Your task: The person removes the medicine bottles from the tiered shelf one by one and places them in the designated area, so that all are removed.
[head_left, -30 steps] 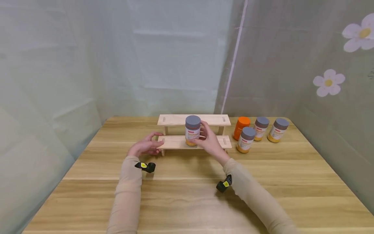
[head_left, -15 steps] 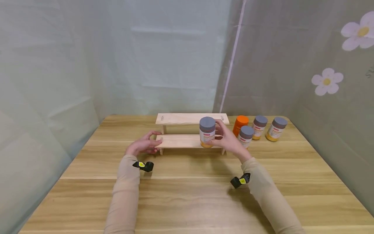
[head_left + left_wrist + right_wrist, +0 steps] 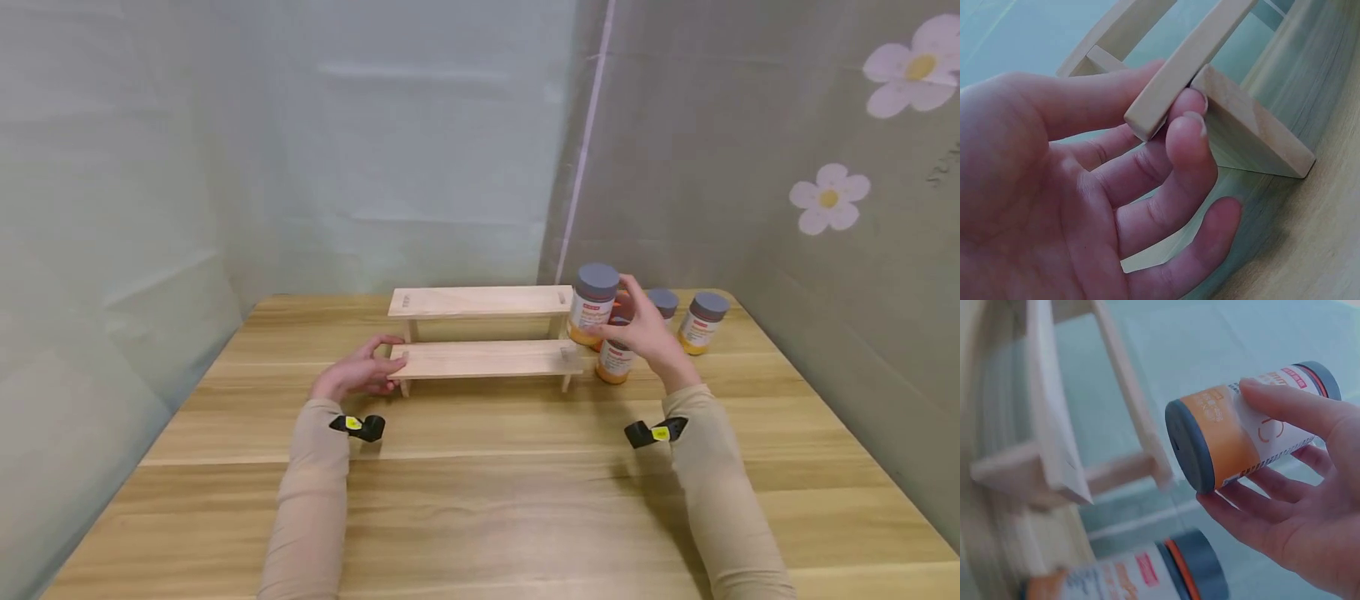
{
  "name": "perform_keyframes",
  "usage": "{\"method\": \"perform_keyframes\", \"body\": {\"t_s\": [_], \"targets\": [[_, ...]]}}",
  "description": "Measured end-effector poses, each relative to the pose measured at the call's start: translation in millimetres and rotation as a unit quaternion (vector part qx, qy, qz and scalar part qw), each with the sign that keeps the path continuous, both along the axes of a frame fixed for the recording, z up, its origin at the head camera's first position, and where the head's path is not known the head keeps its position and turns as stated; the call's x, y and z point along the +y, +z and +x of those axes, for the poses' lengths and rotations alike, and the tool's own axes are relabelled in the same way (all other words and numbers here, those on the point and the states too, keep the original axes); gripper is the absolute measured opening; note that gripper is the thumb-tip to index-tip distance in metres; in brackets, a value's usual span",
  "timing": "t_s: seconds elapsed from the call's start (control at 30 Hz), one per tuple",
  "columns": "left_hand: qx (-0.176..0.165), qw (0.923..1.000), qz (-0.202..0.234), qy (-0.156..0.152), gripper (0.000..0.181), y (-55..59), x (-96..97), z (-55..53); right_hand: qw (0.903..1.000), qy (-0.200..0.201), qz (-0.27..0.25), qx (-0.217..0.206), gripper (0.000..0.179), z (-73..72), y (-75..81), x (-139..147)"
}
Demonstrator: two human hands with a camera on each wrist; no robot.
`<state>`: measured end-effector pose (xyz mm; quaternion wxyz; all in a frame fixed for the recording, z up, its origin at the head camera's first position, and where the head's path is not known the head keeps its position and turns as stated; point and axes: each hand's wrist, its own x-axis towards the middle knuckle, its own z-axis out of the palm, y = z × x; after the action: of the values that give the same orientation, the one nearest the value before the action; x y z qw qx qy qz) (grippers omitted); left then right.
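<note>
My left hand [image 3: 360, 367] pinches the left end of the lower board [image 3: 480, 358] of a two-tier wooden stand. In the left wrist view, its index finger and thumb lie around the board end [image 3: 1160, 100], beside a leg [image 3: 1254, 122]. My right hand [image 3: 651, 329] grips a supplement jar [image 3: 592, 308] with a grey lid, a white label and an orange lower part. The jar is raised off the stand, just right of the upper board [image 3: 480, 302]. In the right wrist view, thumb and fingers wrap the held jar [image 3: 1235, 437], its base towards the stand.
Below the held jar stands another grey-lidded jar [image 3: 615, 365]. Behind my right hand are a partly hidden grey-lidded jar [image 3: 663, 301] and a mostly hidden orange bottle. A further jar [image 3: 703, 325] stands at far right on the wooden table [image 3: 480, 500]. Curtains hang behind.
My right hand has carried the jar from in front of the lower board rightwards and up, past the stand's right end. My left hand keeps its hold on the board.
</note>
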<state>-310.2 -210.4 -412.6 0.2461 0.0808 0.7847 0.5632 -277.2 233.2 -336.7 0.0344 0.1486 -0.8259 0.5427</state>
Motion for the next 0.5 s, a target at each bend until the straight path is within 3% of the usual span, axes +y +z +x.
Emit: {"method": "perform_keyframes", "body": {"t_s": [0.5], "targets": [[-0.009,0.9999,0.001,0.009,0.062,0.0,2.1,1.6,0.9938,-0.087,-0.064,0.026,0.067,8.0,8.3,56.4]]}}
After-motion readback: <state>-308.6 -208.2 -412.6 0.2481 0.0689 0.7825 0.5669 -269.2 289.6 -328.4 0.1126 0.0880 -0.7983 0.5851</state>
